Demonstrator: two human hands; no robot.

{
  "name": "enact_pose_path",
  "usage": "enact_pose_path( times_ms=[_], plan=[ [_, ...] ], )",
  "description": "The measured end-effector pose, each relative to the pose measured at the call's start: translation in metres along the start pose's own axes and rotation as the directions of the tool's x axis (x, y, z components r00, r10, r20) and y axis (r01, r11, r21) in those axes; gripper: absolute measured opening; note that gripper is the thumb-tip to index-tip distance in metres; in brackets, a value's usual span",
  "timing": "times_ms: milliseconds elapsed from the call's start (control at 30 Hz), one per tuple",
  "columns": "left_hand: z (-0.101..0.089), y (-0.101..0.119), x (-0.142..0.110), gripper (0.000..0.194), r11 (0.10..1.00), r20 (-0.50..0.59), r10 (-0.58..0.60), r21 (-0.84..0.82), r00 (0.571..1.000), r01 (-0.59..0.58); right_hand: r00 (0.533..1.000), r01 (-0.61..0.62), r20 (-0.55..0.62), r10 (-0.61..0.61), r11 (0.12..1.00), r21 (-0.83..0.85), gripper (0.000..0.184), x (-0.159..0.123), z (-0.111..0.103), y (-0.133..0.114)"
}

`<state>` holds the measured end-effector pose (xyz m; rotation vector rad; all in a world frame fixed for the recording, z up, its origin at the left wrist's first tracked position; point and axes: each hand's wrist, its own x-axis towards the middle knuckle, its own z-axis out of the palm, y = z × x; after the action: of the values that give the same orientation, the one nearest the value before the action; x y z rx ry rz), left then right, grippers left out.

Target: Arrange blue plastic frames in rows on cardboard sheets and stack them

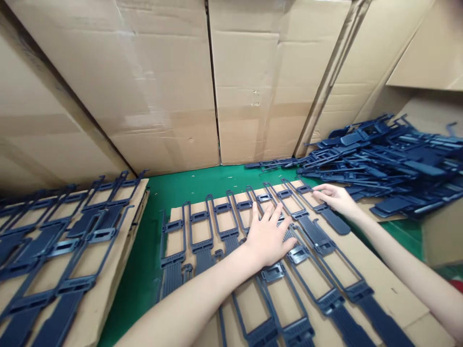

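Note:
Several dark blue plastic frame parts (224, 226) lie side by side on a cardboard sheet (383, 284) in front of me. My left hand (269, 236) lies flat on the middle of this row, fingers spread, pressing on the parts. My right hand (334, 197) reaches to the far right end of the row, fingers stretched out and touching the outermost blue part (327, 214). Neither hand grips anything.
A loose heap of the same blue parts (390, 161) sits at the right on a cardboard box. Another cardboard sheet (112, 284) with rows of laid-out parts lies at the left. Green table surface (173, 185) shows between them. Tall cardboard walls (173, 86) close off the back.

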<state>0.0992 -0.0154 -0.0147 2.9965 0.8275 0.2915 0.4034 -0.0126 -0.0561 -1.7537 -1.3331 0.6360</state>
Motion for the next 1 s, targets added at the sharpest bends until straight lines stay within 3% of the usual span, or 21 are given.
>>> enact_pose_path(
  times_ms=[267, 633, 867, 1000],
  plan=[
    [0.001, -0.001, 0.000, 0.055, 1.000, -0.035, 0.004, 0.015, 0.999, -0.003, 0.990, 0.134, -0.025, -0.136, 0.989, -0.068, 0.046, 0.010, -0.001, 0.009],
    [-0.006, -0.005, 0.004, 0.051, 0.998, 0.011, 0.023, 0.059, 1.000, -0.024, 0.989, 0.140, -0.028, -0.143, 0.987, -0.081, 0.036, 0.012, -0.002, 0.010],
    [-0.016, -0.002, 0.007, 0.056, 0.998, 0.151, 0.003, 0.064, 0.989, -0.013, 0.991, 0.123, -0.026, -0.128, 0.984, -0.128, 0.030, 0.008, -0.010, 0.007],
    [-0.016, -0.002, 0.007, 0.057, 0.998, 0.160, 0.001, 0.058, 0.987, -0.011, 0.994, 0.095, -0.039, -0.103, 0.982, -0.163, 0.032, 0.005, -0.011, 0.007]
  ],
)
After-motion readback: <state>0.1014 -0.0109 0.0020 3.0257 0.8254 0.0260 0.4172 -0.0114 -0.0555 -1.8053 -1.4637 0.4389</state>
